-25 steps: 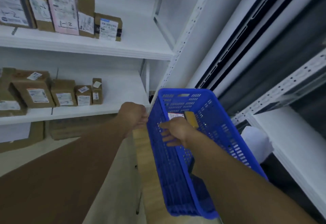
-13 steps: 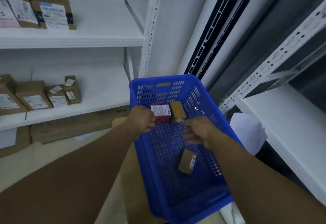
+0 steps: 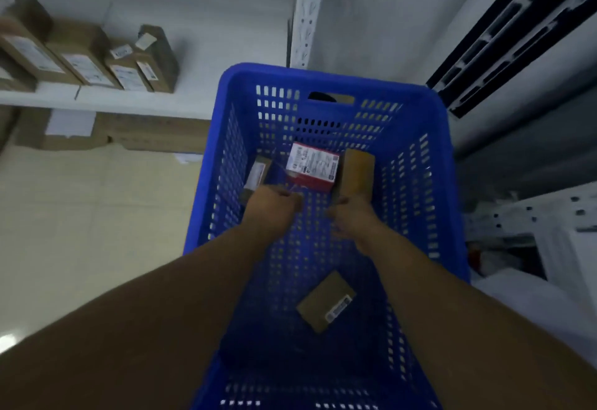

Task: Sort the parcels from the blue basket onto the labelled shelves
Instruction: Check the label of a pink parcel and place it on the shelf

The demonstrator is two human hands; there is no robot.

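Left hand [image 3: 274,204], right hand [image 3: 352,214] inside perforated blue plastic basket [image 3: 323,76] beside cardboard box [image 3: 357,170]; grips unclear.

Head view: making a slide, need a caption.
Left hand and right hand low inside the blue basket, near a red-and-white parcel.

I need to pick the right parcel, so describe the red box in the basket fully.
The red box is a small carton, red-sided, with a white printed label on top. It lies at the far end of the blue basket, beside a brown box. The left hand is close in front; contact is unclear.
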